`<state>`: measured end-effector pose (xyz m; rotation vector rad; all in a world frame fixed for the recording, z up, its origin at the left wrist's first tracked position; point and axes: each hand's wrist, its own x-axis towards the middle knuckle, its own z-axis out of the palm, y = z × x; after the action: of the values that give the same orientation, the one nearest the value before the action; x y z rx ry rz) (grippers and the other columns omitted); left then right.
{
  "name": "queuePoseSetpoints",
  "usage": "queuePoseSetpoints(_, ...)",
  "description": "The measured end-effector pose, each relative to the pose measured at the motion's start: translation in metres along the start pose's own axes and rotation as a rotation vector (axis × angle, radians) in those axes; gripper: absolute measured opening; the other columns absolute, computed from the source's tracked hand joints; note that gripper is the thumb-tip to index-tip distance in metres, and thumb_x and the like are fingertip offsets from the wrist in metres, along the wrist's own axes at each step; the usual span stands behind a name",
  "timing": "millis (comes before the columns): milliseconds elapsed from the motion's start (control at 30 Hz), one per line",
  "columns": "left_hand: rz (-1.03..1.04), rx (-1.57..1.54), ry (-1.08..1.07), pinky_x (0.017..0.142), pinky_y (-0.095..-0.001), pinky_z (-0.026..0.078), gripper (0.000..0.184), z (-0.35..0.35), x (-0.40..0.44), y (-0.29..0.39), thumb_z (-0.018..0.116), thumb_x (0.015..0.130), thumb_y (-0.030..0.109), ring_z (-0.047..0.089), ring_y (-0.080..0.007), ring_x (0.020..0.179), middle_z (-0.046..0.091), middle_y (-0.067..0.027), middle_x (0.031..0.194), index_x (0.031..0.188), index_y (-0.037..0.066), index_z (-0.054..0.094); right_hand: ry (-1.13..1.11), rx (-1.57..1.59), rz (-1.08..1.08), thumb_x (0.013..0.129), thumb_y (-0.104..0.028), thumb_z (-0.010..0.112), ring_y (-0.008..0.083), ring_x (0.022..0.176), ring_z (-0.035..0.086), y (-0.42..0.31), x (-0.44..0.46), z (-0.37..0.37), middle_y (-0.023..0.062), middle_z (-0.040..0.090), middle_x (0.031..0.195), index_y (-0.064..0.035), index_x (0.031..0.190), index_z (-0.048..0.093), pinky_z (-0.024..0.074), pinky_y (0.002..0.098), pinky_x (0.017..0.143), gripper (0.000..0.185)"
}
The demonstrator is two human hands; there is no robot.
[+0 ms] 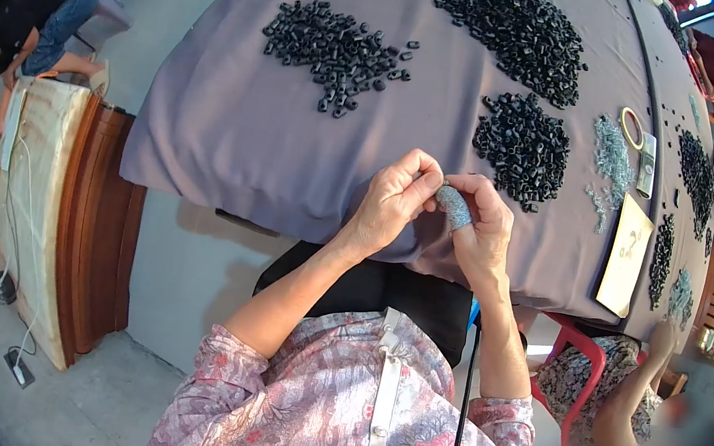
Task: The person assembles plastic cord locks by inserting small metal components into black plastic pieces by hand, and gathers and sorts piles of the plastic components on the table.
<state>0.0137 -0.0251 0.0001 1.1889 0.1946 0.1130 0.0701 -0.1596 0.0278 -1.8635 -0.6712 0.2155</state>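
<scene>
My left hand (391,202) and my right hand (486,227) meet just above the table's near edge, fingertips pinched together. Whatever they pinch is too small and covered to make out. A grey speckled finger cover (453,209) wraps my right thumb. Beyond the right hand lies a pile of small black plastic pieces (522,151). Farther left is a looser pile of similar black pieces (333,52), some scattered at its edge.
A larger black pile (512,33) covers the far side of the grey cloth (237,110). To the right are small clear pieces (612,156), a tape roll (631,128) and a cardboard sheet (626,256). A co-worker (618,416) sits at right; another person (56,26) is at left.
</scene>
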Motion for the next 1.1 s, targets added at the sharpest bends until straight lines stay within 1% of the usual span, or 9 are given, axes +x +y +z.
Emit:
queuePoseSetpoints(100, 0.023, 0.007, -0.01, 0.045, -0.0156, 0.028, 0.015, 0.001, -0.001, 0.002, 0.048, 0.097, 0.022, 0.036, 0.0003, 0.052, 0.05, 0.0033, 0.066, 0.093, 0.009, 0.052, 0.029, 0.034, -0.028, 0.073, 0.011, 0.056, 0.0195, 0.076, 0.064, 0.004, -0.002, 0.004, 0.0098, 0.061, 0.082, -0.0009, 0.096, 0.059, 0.0499, 0.0291, 0.067, 0.026)
queuePoseSetpoints(200, 0.008, 0.045, -0.031, 0.044, -0.0156, 0.027, 0.017, -0.001, 0.0, 0.005, 0.049, 0.097, 0.024, 0.035, 0.0004, 0.052, 0.049, 0.0043, 0.064, 0.091, 0.009, 0.054, -0.031, -0.04, -0.117, 0.073, 0.012, 0.055, 0.0194, 0.073, 0.063, 0.007, 0.0, 0.0, 0.0101, 0.061, 0.083, -0.0005, 0.094, 0.057, 0.0497, 0.0289, 0.066, 0.025)
queuePoseSetpoints(300, -0.001, 0.057, -0.043, 0.044, -0.0157, 0.027, 0.019, 0.0, -0.001, 0.01, 0.049, 0.097, 0.026, 0.035, 0.0006, 0.052, 0.048, 0.005, 0.063, 0.09, 0.009, 0.055, -0.067, -0.091, -0.112, 0.072, 0.013, 0.052, 0.0194, 0.072, 0.062, 0.003, 0.001, -0.003, 0.0104, 0.06, 0.083, -0.0003, 0.094, 0.055, 0.0493, 0.0284, 0.065, 0.026)
queuePoseSetpoints(467, 0.041, 0.128, -0.032, 0.043, -0.0161, 0.025, 0.02, 0.002, -0.002, 0.007, 0.048, 0.097, 0.027, 0.033, 0.0005, 0.05, 0.047, 0.0054, 0.061, 0.089, 0.009, 0.055, -0.051, -0.002, -0.018, 0.072, 0.014, 0.047, 0.0162, 0.072, 0.062, 0.0, -0.003, -0.002, 0.009, 0.06, 0.081, 0.0003, 0.097, 0.054, 0.0494, 0.0269, 0.065, 0.028)
queuePoseSetpoints(667, -0.004, 0.043, -0.031, 0.042, -0.0164, 0.023, 0.019, 0.001, -0.002, 0.008, 0.048, 0.096, 0.024, 0.031, 0.0003, 0.049, 0.046, 0.0052, 0.061, 0.087, 0.008, 0.055, -0.034, 0.082, 0.066, 0.076, 0.014, 0.045, 0.0124, 0.071, 0.06, 0.0, -0.006, 0.0, 0.0069, 0.06, 0.082, 0.0016, 0.097, 0.053, 0.0494, 0.0248, 0.066, 0.026)
queuePoseSetpoints(800, -0.017, 0.072, -0.032, 0.045, -0.0163, 0.027, 0.02, 0.002, -0.003, 0.012, 0.047, 0.097, 0.024, 0.035, -0.0001, 0.053, 0.046, 0.0052, 0.063, 0.086, 0.008, 0.054, -0.013, 0.212, 0.203, 0.08, 0.012, 0.049, 0.0107, 0.073, 0.059, 0.007, -0.007, -0.001, 0.006, 0.06, 0.083, 0.0019, 0.099, 0.053, 0.0496, 0.0237, 0.068, 0.022)
queuePoseSetpoints(967, 0.046, 0.141, 0.038, 0.053, -0.0219, 0.037, 0.024, 0.006, -0.002, 0.005, 0.046, 0.097, 0.023, 0.043, -0.0052, 0.058, 0.048, 0.0023, 0.063, 0.084, 0.004, 0.052, 0.0, 0.241, 0.047, 0.082, 0.01, 0.051, 0.0098, 0.076, 0.059, 0.003, -0.007, 0.003, 0.0045, 0.06, 0.085, 0.0018, 0.101, 0.054, 0.0494, 0.0231, 0.07, 0.021)
queuePoseSetpoints(1000, 0.053, 0.179, 0.026, 0.053, -0.0205, 0.036, 0.023, 0.006, -0.002, 0.005, 0.046, 0.098, 0.023, 0.042, -0.004, 0.059, 0.048, 0.0033, 0.064, 0.085, 0.005, 0.052, -0.002, 0.236, -0.005, 0.082, 0.01, 0.051, 0.0096, 0.076, 0.059, 0.004, -0.006, 0.004, 0.004, 0.06, 0.085, 0.0018, 0.101, 0.055, 0.0493, 0.0231, 0.07, 0.021)
queuePoseSetpoints(1100, 0.069, 0.24, -0.01, 0.052, -0.0177, 0.033, 0.02, 0.005, -0.003, 0.004, 0.046, 0.098, 0.023, 0.04, -0.0019, 0.062, 0.046, 0.0053, 0.067, 0.088, 0.007, 0.053, -0.034, 0.165, 0.071, 0.083, 0.01, 0.05, 0.0092, 0.076, 0.058, 0.0, -0.005, -0.002, 0.0025, 0.06, 0.085, 0.0016, 0.1, 0.056, 0.0489, 0.0227, 0.069, 0.019)
